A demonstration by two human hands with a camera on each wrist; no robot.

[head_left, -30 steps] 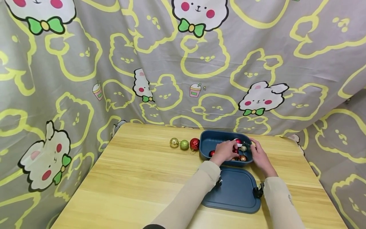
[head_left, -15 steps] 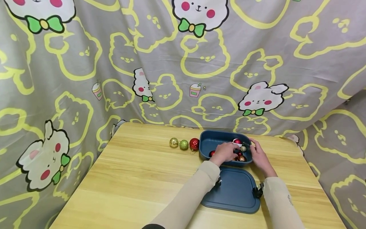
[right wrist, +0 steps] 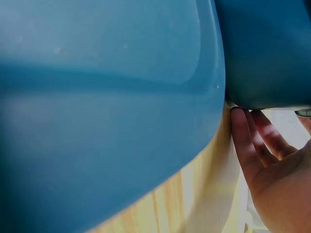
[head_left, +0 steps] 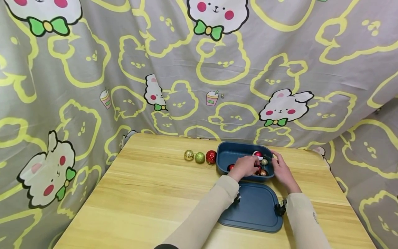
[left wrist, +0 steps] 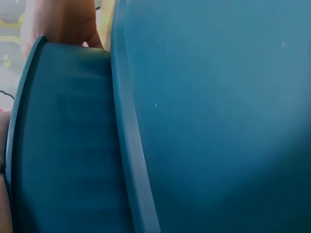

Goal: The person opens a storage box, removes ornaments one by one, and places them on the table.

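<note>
An open dark blue box (head_left: 230,147) stands at the far right of the table, and several small baubles lie in it: a red one (head_left: 258,154), a greenish one (head_left: 264,161) and a copper one (head_left: 263,172). My left hand (head_left: 247,166) reaches into the box with its fingers curled down over the baubles, hiding what lies under them. My right hand (head_left: 280,167) holds the box's right side, thumb at the rim. In the right wrist view its fingers (right wrist: 252,141) lie against the box (right wrist: 267,48) low on its wall. The left wrist view shows only the box wall (left wrist: 63,145).
The box's flat blue lid (head_left: 255,211) lies on the wooden table (head_left: 149,193) just in front of the box, under both wrists. Gold (head_left: 188,155), green (head_left: 200,157) and red (head_left: 211,156) baubles sit in a row left of the box. Printed cloth (head_left: 124,69) hangs behind.
My left hand has sunk slightly lower and nearer into the box, uncovering the red bauble at the back. The right hand and the box have stayed put.
</note>
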